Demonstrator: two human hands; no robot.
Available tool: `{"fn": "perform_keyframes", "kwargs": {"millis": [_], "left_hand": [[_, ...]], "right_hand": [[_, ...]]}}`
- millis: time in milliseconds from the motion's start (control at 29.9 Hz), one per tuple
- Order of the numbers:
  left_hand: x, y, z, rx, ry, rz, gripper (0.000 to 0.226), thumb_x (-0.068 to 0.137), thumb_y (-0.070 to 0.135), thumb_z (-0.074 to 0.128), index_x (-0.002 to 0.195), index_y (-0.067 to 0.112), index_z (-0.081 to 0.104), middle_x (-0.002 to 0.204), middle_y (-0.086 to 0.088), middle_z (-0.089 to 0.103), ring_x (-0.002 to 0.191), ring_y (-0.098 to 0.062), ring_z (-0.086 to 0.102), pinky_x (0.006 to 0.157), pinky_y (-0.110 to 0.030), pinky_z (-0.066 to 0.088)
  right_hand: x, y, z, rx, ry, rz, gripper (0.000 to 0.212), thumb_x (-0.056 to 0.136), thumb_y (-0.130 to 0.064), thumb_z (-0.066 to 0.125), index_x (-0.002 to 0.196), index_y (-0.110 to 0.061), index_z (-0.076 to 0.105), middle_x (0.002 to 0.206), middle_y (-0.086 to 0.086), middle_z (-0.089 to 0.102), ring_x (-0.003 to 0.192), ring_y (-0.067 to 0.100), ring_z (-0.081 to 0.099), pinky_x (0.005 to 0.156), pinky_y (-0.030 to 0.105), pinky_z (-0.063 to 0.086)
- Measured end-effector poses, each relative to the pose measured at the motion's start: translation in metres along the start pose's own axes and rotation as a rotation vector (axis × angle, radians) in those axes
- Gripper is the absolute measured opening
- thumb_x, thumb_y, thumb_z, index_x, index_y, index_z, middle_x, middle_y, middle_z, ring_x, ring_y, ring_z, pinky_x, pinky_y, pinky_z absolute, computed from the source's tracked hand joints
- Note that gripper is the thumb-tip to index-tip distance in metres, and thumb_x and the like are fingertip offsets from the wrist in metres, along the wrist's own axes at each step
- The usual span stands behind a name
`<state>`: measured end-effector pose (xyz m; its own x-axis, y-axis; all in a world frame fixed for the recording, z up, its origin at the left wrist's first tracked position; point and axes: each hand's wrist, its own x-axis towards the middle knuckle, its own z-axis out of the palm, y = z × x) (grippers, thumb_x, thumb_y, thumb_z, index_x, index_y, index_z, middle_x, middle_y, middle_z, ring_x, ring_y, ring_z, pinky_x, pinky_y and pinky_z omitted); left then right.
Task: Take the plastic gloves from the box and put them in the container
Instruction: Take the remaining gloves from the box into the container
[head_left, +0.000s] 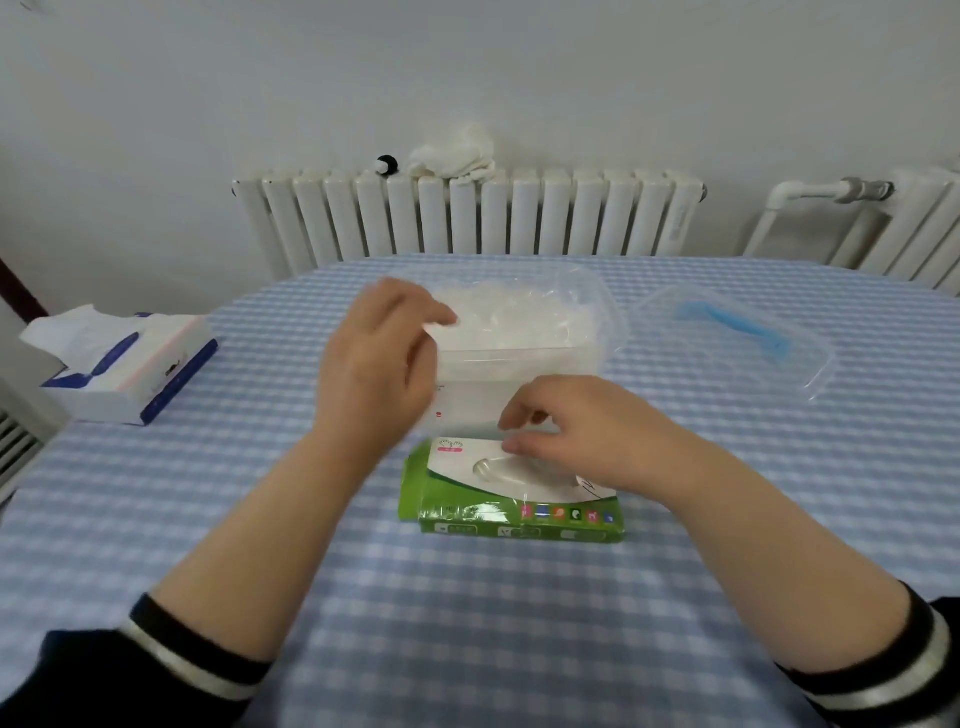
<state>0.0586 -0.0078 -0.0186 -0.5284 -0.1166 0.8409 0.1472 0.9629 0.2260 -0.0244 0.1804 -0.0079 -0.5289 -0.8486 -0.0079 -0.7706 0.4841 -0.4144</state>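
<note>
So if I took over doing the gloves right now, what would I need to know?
Left hand: at the near left corner of the clear container; fingers look loosely bent, whether they hold a glove is unclear.
Right hand: fingers curled at the opening of the green glove box.
Done: a pile of plastic gloves already in the container.
Left: keep pulling gloves from the box. The lid lies to the right.

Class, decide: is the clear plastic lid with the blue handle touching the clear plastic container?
Apart. The head view shows checked tablecloth between the clear plastic lid with the blue handle and the clear plastic container.
</note>
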Motion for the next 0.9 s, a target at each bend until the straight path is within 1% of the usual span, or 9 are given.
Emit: {"fn": "perform_keyframes", "kwargs": {"millis": [67,167,234,301,401,568,701,801,902], "left_hand": [[-0.021,0.021,0.011,-0.146,-0.134,-0.008,0.027,0.083,0.006,0.045,0.099,0.011,0.066,0.098,0.0,0.06,0.08,-0.011,0.055,0.064,-0.029,0.048],[-0.041,0.035,0.024,-0.194,-0.395,-0.177,0.02,0.094,0.03,0.048,0.112,0.025,0.057,0.105,0.016,0.057,0.081,-0.003,0.058,0.066,-0.031,0.053],[-0.05,0.035,0.03,-0.252,-0.574,-0.354,0.037,0.089,0.045,0.062,0.12,0.031,0.048,0.111,0.024,0.051,0.092,0.004,0.055,0.078,-0.026,0.051],[-0.059,0.031,0.035,-0.265,-0.662,-0.387,0.063,0.076,0.049,0.075,0.126,0.031,0.042,0.116,0.024,0.047,0.098,0.005,0.052,0.082,-0.022,0.047],[-0.063,0.026,0.04,-0.258,-0.702,-0.375,0.083,0.066,0.048,0.083,0.134,0.032,0.036,0.117,0.022,0.047,0.099,0.005,0.049,0.084,-0.02,0.044],[-0.06,0.027,0.039,-0.213,-0.719,-0.342,0.097,0.067,0.051,0.081,0.145,0.035,0.025,0.122,0.025,0.045,0.097,0.007,0.042,0.083,-0.015,0.039],[-0.059,0.029,0.036,-0.193,-0.732,-0.369,0.097,0.066,0.051,0.082,0.143,0.036,0.025,0.129,0.02,0.047,0.107,-0.001,0.048,0.087,-0.023,0.044],[-0.057,0.031,0.035,-0.187,-0.746,-0.397,0.091,0.065,0.053,0.082,0.137,0.036,0.029,0.116,0.022,0.049,0.101,0.001,0.05,0.085,-0.026,0.048],[-0.056,0.029,0.035,-0.238,-0.751,-0.467,0.076,0.066,0.053,0.081,0.126,0.037,0.037,0.11,0.025,0.051,0.098,0.006,0.053,0.086,-0.023,0.046]], "right_hand": [[0.002,0.003,0.01,-0.04,-0.073,0.026,0.031,0.089,-0.038,0.064,0.118,-0.03,0.057,0.115,-0.014,0.056,0.102,0.008,0.053,0.083,0.026,0.041],[0.004,0.009,0.02,-0.005,-0.082,0.063,0.026,0.087,-0.032,0.067,0.106,-0.032,0.049,0.106,-0.014,0.052,0.092,0.009,0.052,0.074,0.026,0.038],[0.006,0.014,0.024,-0.004,-0.056,0.088,0.021,0.086,-0.031,0.066,0.098,-0.032,0.049,0.097,-0.012,0.056,0.086,0.011,0.054,0.069,0.026,0.04],[0.008,0.018,0.025,-0.031,-0.024,0.101,0.02,0.084,-0.033,0.068,0.091,-0.032,0.049,0.083,-0.014,0.053,0.075,0.006,0.05,0.061,0.022,0.036],[0.01,0.023,0.027,-0.011,0.029,0.123,0.018,0.085,-0.039,0.069,0.084,-0.024,0.058,0.074,-0.009,0.057,0.068,0.007,0.052,0.059,0.024,0.039],[0.011,0.027,0.033,0.027,0.17,0.07,0.026,0.091,-0.042,0.06,0.084,-0.018,0.067,0.07,-0.007,0.062,0.063,0.008,0.053,0.061,0.029,0.041],[0.007,0.029,0.035,0.133,0.394,-0.031,0.02,0.094,-0.035,0.057,0.086,-0.02,0.066,0.07,-0.01,0.063,0.062,0.007,0.055,0.061,0.027,0.043],[0.002,0.027,0.022,0.329,0.649,-0.041,0.018,0.094,-0.032,0.058,0.083,-0.017,0.06,0.067,-0.006,0.061,0.062,0.01,0.054,0.056,0.019,0.041],[-0.004,0.02,0.004,0.477,0.833,-0.048,0.015,0.092,-0.027,0.062,0.083,-0.015,0.061,0.07,-0.008,0.062,0.063,0.005,0.054,0.057,0.013,0.041]]}}
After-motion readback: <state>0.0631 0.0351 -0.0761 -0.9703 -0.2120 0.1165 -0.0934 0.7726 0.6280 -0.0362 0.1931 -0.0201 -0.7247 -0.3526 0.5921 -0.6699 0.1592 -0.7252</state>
